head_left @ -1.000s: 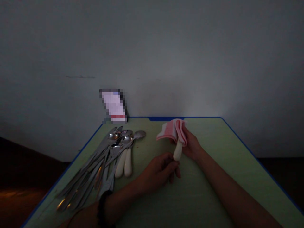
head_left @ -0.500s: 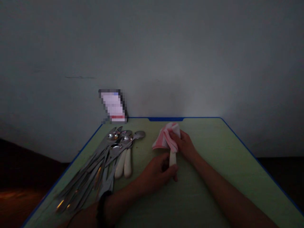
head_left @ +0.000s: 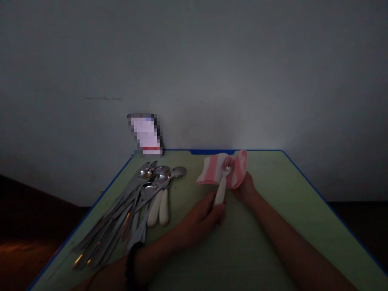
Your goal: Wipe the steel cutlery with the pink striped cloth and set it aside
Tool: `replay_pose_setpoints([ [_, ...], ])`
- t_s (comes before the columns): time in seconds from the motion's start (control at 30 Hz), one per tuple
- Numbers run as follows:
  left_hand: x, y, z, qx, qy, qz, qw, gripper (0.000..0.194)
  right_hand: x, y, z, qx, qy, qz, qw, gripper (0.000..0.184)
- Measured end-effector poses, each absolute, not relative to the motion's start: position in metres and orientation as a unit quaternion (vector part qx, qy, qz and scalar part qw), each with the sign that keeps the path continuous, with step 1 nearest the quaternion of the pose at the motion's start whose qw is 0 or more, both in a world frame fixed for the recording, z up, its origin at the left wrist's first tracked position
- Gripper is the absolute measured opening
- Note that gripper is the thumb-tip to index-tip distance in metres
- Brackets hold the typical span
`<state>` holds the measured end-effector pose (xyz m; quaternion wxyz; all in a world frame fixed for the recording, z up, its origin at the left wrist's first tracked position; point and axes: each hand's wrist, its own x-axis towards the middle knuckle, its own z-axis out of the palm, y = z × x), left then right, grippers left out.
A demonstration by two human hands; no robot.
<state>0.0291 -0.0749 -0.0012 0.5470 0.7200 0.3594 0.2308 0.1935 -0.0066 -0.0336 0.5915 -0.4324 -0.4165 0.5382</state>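
Closed around the pale handle of a fork (head_left: 221,192) is my left hand (head_left: 203,220). The fork's metal head points away from me and lies over a pink-and-white striped cloth (head_left: 211,169). My right hand (head_left: 246,189) holds this cloth from beneath and from its right side; most of its fingers are hidden behind the fabric. The cloth is spread behind the fork head, its right edge curling up. To the left of my hands lies a pile of metal cutlery (head_left: 121,218), with spoons and long handles, two of them thick and white (head_left: 164,208).
A phone (head_left: 145,135) with a lit, blurred screen leans on the wall (head_left: 194,72) at the table's back left corner. The pale green table (head_left: 257,250) has a blue rim, and its far edge meets the wall.
The cloth, which was wrapped over the fork head, is now opened out behind it, so the tines show. My right hand has shifted slightly right and under the cloth.
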Motion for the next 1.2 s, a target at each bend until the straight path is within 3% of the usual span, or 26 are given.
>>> replay_pose_setpoints([
  [0.2,0.034,-0.075,-0.007,0.617,0.375,0.279,0.633,0.02,0.202,-0.009,-0.025,-0.228,-0.254,0.704,0.622,0.035],
  [0.5,0.032,-0.074,-0.008,0.65,0.368,0.241,0.62,0.023,0.191,-0.014,-0.02,-0.287,-0.281,0.657,0.637,0.035],
  [0.77,0.029,-0.073,0.0,0.727,0.35,0.182,0.562,0.029,0.19,-0.012,-0.037,-0.441,-0.393,0.586,0.555,0.03],
  [1.0,0.029,-0.074,0.001,0.756,0.36,0.17,0.52,0.029,0.189,-0.014,-0.035,-0.399,-0.446,0.594,0.537,0.035],
  [1.2,0.033,-0.073,0.001,0.711,0.399,0.202,0.542,0.032,0.188,-0.013,-0.028,-0.348,-0.325,0.66,0.581,0.03],
])
